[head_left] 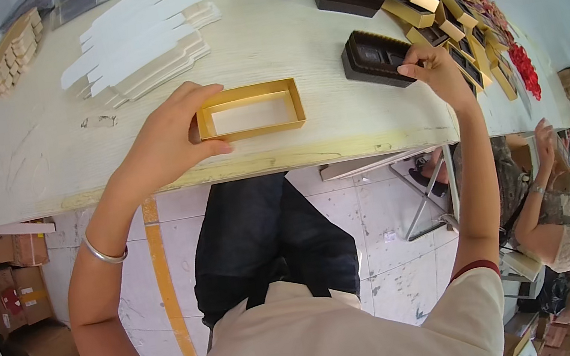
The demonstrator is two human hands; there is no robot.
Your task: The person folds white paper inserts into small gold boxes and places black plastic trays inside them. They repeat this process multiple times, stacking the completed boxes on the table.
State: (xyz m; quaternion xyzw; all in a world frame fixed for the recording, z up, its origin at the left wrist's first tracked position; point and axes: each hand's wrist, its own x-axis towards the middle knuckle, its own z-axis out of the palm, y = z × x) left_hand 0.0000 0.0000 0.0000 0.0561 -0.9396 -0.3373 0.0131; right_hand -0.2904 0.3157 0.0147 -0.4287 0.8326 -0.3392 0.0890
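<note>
As I follow from afar, here's my left hand (pixel 167 134), fingers (pixel 212 90) and thumb gripping the left end of the open gold box (pixel 261 131), which sits on the bench (pixel 275 35). Now right of that box, my right hand (pixel 441 74) pinches the near right end of a dark tray stack (pixel 372 59). Beyond the box, leftward, lie flat white cartons (pixel 134 48); farther right, past the trays, gold boxes with dark trays inside (pixel 455 28) lie heaped.

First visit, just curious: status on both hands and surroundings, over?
Left hand: holding gold box, open side up. Right hand: at dark tray stack, grip unclear. White flat cartons beyond left hand.
</note>
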